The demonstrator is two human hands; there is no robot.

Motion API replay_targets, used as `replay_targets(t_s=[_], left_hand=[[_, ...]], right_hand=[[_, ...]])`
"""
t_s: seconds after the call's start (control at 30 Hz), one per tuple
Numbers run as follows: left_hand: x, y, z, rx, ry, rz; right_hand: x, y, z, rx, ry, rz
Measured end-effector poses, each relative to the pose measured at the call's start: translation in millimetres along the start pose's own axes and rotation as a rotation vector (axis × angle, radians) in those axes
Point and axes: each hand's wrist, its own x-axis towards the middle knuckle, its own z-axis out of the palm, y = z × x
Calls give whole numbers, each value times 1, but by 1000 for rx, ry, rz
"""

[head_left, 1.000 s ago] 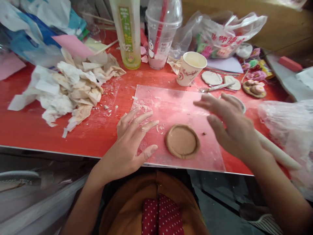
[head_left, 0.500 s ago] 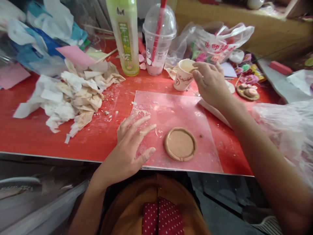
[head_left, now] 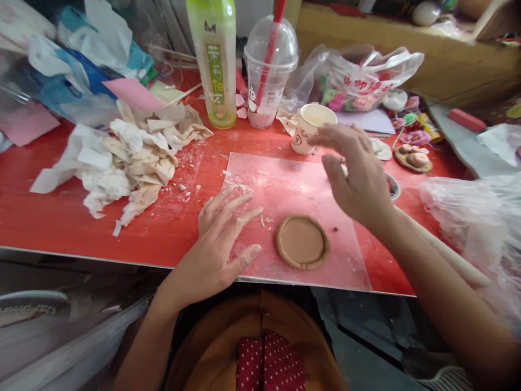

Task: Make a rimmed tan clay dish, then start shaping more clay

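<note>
My left hand (head_left: 222, 239) rests with fingers spread on the left part of a clear plastic sheet (head_left: 260, 260), holding nothing. To its right on the sheet lies a round brown clay disc (head_left: 303, 241) with a raised rim and a seam at its near edge. My right hand (head_left: 354, 174) is in the air above the sheet's far right corner, fingers apart and somewhat blurred, with nothing visible in it. Its fingertips overlap the view of a paper cup (head_left: 303, 130) holding pale liquid; whether they touch cannot be made out. A pale rolling pin (head_left: 443, 247) lies partly behind my right forearm.
Crumpled tissues (head_left: 134, 163) cover the left side. A green bottle (head_left: 220, 70) and a domed plastic cup (head_left: 266, 81) with a red straw stand at the back. A small bowl (head_left: 394, 187), a decorated clay piece (head_left: 413, 157) and plastic bags (head_left: 468, 217) are on the right.
My right hand has come back from the paper cup's rim, nearer to me and slightly right, with its fingers opening. My left hand stays in place. The view has shifted slightly.
</note>
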Motion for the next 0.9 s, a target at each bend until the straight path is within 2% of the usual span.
replay_targets(t_s=[0.17, 0.23, 0.37, 0.53, 0.77, 0.9], left_hand=[[0, 0, 0, 8, 11, 9], [0, 0, 0, 12, 10, 12], [0, 0, 0, 9, 20, -4], [0, 0, 0, -4, 21, -18], [0, -2, 1, -6, 34, -11], [0, -1, 1, -11, 29, -10]], right_hand=[[-48, -29, -2, 164, -287, -112], [-59, -32, 0, 153, -334, -127], [-66, -36, 3, 67, -288, -158], [-66, -44, 6, 121, -304, -269], [-62, -26, 5, 47, -295, -101], [-64, -34, 6, 61, -309, -170]])
